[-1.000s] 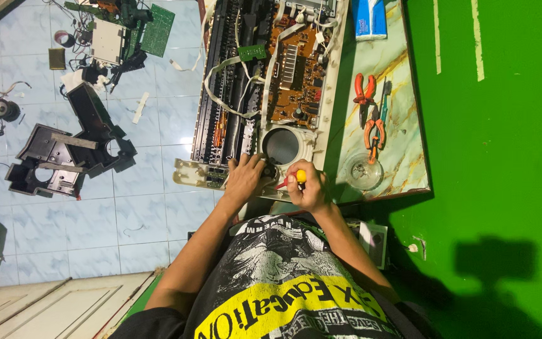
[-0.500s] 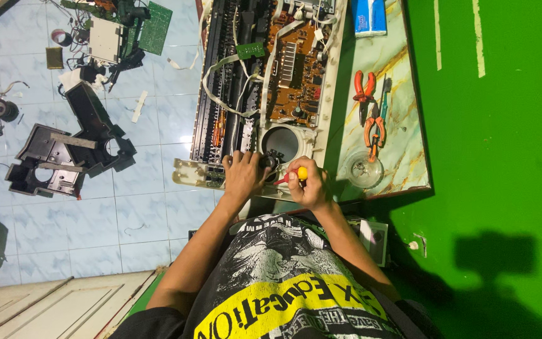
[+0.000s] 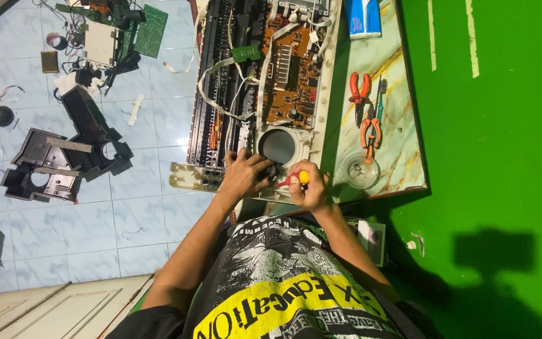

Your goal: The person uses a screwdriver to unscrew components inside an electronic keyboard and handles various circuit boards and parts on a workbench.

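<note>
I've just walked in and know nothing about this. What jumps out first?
A long opened electronic keyboard lies on a marble-patterned table, its brown circuit board and round speaker bared. At its near end the left hand rests on the casing while the right hand grips a yellow-handled screwdriver. Orange pliers lie on the table to the right, and black plastic housings lie on the tiled floor to the left.

Yellow-handled screwdriver (image 3: 297,179); brown circuit board (image 3: 290,69); orange pliers (image 3: 365,110); green wall (image 3: 497,138)

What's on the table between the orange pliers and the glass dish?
In the head view, a second pair of orange-handled pliers lies between the upper orange pliers and the glass dish, its tip nearly reaching the dish rim.
</note>
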